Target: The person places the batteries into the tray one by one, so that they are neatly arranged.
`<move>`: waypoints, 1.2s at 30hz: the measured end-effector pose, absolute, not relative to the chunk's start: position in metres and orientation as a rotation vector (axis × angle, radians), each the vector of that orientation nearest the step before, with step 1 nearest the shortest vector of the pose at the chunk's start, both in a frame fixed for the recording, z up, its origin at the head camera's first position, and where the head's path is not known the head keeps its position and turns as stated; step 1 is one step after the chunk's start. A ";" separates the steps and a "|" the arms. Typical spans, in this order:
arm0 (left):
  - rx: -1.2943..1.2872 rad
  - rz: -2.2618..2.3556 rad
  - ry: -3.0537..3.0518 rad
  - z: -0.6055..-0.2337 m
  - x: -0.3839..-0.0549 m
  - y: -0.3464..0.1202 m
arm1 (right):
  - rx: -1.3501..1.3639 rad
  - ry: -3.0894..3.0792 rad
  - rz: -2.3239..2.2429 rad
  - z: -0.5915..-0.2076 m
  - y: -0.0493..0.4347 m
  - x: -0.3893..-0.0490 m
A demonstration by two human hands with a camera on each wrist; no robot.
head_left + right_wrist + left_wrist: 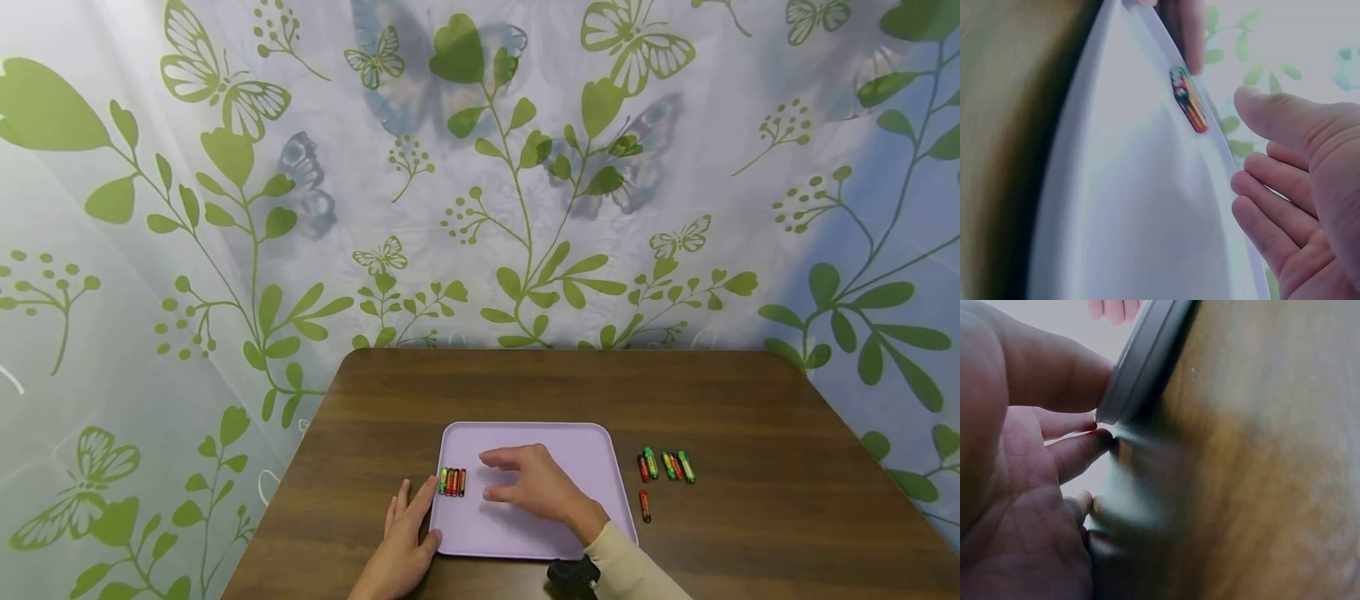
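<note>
A lilac tray [525,533] lies on the table, with several small red and green batteries [452,482] side by side against its left rim. Beside that rim is my left hand [401,542], fingers fairly straight and nothing gripped. The left wrist view shows its thumb [1060,372] touching the tray's rim [1138,362]. Over the middle of the tray hovers my right hand [542,485], thumb and fingers spread apart with nothing between them. In the right wrist view the batteries [1190,103] lie in the tray beyond the fingertips.
Right of the tray, several more red and green batteries [677,467] lie loosely grouped on the brown wooden table [750,417]. A single red one [645,506] lies nearer the front. Behind the table hangs a leaf-and-butterfly patterned curtain [480,275].
</note>
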State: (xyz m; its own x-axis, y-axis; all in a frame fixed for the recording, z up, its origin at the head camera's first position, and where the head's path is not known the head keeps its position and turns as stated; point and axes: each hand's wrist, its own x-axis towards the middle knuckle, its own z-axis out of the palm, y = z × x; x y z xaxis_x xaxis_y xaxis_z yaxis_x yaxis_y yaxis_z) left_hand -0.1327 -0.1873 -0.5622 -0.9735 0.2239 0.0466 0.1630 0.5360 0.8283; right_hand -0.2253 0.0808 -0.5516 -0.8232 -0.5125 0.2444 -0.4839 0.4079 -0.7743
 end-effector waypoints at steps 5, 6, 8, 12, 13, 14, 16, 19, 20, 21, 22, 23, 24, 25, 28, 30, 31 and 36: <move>0.298 1.432 2.665 -0.565 -0.133 -0.188 | -0.842 2.590 -1.443 -0.548 0.099 -0.225; 0.291 1.433 2.661 -0.566 -0.132 -0.189 | -0.825 2.587 -1.447 -0.547 0.103 -0.225; 0.284 1.435 2.658 -0.566 -0.132 -0.189 | -0.794 2.573 -1.461 -0.546 0.110 -0.224; 0.270 1.442 2.652 -0.567 -0.132 -0.190 | -0.770 2.528 -1.504 -0.542 0.124 -0.221; 0.269 1.442 2.651 -0.567 -0.132 -0.190 | -0.773 2.522 -1.510 -0.541 0.127 -0.220; 0.266 1.442 2.649 -0.567 -0.132 -0.190 | -0.783 2.521 -1.511 -0.540 0.130 -0.220; 0.263 1.440 2.648 -0.567 -0.132 -0.189 | -0.800 2.523 -1.517 -0.538 0.137 -0.219; 0.266 1.441 2.646 -0.567 -0.132 -0.189 | -0.826 2.515 -1.525 -0.534 0.147 -0.218; 0.269 1.441 2.646 -0.567 -0.132 -0.188 | -0.831 2.511 -1.527 -0.533 0.151 -0.217; 0.275 1.440 2.648 -0.567 -0.132 -0.188 | -0.831 2.505 -1.528 -0.532 0.155 -0.216; 0.285 1.439 2.650 -0.567 -0.132 -0.188 | -0.834 2.496 -1.531 -0.531 0.160 -0.215; 0.293 1.440 2.649 -0.567 -0.133 -0.188 | -0.837 2.495 -1.526 -0.530 0.165 -0.214; 0.301 1.443 2.647 -0.566 -0.133 -0.187 | -0.839 2.497 -1.522 -0.530 0.169 -0.212; 0.308 1.443 2.648 -0.566 -0.133 -0.187 | -0.845 2.499 -1.522 -0.529 0.174 -0.211; 0.316 1.466 2.639 -0.567 -0.133 -0.187 | -0.855 2.510 -1.514 -0.529 0.190 -0.207; 0.310 1.481 2.630 -0.567 -0.132 -0.188 | -0.852 2.523 -1.509 -0.529 0.200 -0.203; 0.308 1.485 2.631 -0.567 -0.132 -0.188 | -0.854 2.525 -1.509 -0.530 0.205 -0.202; 0.314 1.477 2.629 -0.565 -0.134 -0.188 | -0.844 2.569 -1.481 -0.532 0.227 -0.194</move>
State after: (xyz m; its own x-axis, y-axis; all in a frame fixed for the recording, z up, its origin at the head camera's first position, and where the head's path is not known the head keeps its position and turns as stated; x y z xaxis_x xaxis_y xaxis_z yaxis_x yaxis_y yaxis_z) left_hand -0.1339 -0.1884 -0.5653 -0.9726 0.2323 0.0058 0.1258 0.5052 0.8538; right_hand -0.1943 0.2265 -0.5321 -0.8485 -0.4838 0.2144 -0.4280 0.3893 -0.8156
